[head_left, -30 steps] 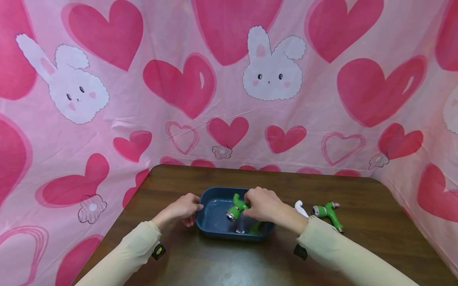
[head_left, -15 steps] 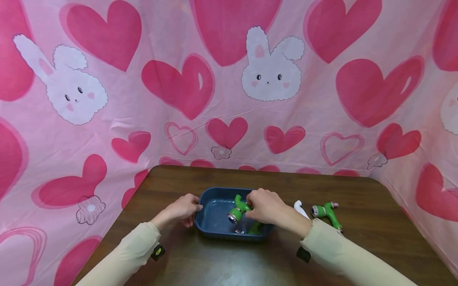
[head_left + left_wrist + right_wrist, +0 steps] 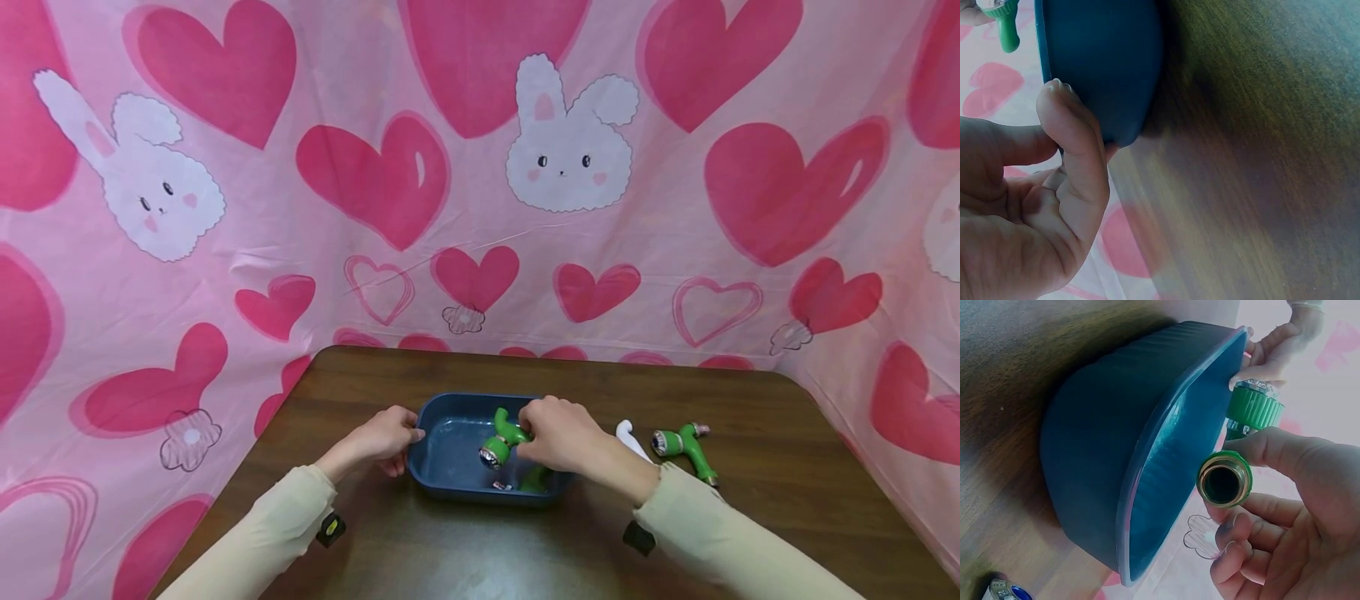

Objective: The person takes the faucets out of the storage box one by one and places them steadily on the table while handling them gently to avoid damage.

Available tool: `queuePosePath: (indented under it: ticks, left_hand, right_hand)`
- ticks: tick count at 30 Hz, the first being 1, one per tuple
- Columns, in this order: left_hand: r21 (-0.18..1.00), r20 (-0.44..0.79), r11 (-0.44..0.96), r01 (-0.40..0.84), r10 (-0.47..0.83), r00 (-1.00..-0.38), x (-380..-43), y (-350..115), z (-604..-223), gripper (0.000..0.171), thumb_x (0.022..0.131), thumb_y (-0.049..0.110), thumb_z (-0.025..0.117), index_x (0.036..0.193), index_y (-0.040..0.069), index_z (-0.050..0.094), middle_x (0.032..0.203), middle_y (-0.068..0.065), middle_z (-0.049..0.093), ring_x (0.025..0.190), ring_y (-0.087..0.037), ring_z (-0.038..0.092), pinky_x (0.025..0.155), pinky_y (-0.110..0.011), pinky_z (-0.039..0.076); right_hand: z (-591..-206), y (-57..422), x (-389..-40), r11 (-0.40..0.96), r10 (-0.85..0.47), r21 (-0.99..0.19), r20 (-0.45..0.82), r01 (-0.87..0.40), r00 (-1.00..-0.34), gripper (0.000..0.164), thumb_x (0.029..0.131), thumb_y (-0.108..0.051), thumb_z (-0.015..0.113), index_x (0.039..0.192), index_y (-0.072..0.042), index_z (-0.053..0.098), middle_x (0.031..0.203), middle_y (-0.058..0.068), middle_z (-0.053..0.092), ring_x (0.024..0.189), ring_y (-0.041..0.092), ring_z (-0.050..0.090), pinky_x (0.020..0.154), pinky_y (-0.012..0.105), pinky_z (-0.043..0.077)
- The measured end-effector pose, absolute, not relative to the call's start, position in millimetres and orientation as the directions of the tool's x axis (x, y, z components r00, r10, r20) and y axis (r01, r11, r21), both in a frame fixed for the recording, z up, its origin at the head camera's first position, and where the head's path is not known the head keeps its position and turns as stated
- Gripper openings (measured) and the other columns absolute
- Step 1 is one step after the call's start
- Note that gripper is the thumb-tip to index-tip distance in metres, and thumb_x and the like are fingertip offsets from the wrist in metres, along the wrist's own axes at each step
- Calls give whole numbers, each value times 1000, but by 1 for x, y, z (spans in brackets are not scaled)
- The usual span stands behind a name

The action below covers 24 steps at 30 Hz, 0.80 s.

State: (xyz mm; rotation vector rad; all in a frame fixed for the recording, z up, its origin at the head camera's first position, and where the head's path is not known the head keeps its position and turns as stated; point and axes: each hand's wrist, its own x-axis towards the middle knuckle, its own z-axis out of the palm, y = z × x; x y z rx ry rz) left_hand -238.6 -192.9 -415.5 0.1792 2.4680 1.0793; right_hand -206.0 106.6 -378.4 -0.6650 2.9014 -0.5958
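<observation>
In the head view a blue plastic basin (image 3: 450, 483) stands on the table. My left hand (image 3: 384, 437) grips its left rim; the left wrist view shows the thumb inside the rim and curled fingers against the outer wall (image 3: 1107, 69). Above the basin, my right hand (image 3: 558, 433) holds a green tap (image 3: 504, 437) with a chrome end pointing down and left. A threaded brass opening (image 3: 1224, 482) on this tap faces the right wrist camera, between thumb and fingers. Low in the basin show a dark green shape (image 3: 535, 479) and a small metal piece (image 3: 502, 486).
Right of the basin, a second green tap (image 3: 686, 450) lies on the brown wooden table (image 3: 420, 550). Beside it is a white curved piece (image 3: 628, 435), partly hidden by my right forearm. A pink curtain with hearts and rabbits (image 3: 480, 200) hangs behind the table.
My right hand has shifted slightly to the right with the green tap. My left hand stays on the basin's rim.
</observation>
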Motion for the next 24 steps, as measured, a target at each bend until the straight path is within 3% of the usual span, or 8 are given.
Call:
queuePosePath:
  ticks: [18,24]
  left_hand:
    - [712,-346,701,-50,288,-893,-240,-192,-415,29,106,9,62,131,-6,63,64,-14,64,46,-18,62,49,-33,59]
    - [722,-344,690,-50,295,-891,-239,-193,-414,23,107,8,61,125,-5,66,63,-15,63,45,-18,61,48,-33,59]
  right_hand:
    - [-376,115,-199,837,-413,-395,-6,-378,-910,15,86,-25,88,85,-14,77,65,-10,58,61,12,54,52,30,50]
    - [-378,116,-198,839,-409,-397,-10,-372,-912,16,85,-26,88,88,-13,78,67,-10,59,63,12,55,53,30,51]
